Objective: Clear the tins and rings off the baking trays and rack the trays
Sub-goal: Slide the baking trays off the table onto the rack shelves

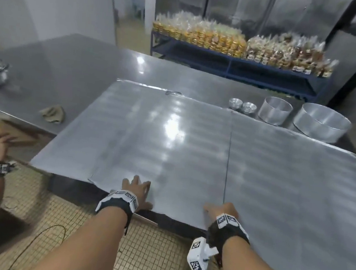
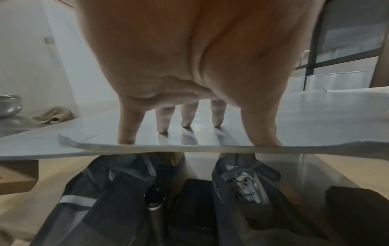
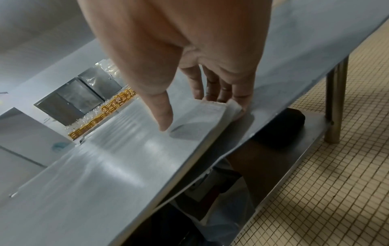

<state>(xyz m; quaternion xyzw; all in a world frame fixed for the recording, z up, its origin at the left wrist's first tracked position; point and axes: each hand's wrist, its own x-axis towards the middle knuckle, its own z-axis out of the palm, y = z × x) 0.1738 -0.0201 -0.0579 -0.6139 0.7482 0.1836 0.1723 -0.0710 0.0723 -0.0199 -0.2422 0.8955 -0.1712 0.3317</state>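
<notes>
Both hands are at the near edge of the baking trays (image 1: 172, 138). Left hand (image 1: 137, 191) rests spread, fingertips (image 2: 163, 129) pressing the top sheet. Right hand (image 1: 221, 209) pinches a tray corner, thumb above. Beyond the right hand stand two rings (image 1: 275, 110) and small tins (image 1: 241, 105).

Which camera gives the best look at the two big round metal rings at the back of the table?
The head view. The two tall round metal rings stand in full on the steel table beyond the flat grey baking trays, beside two stacks of small fluted tins. Neither wrist view shows the rings at all.
</notes>
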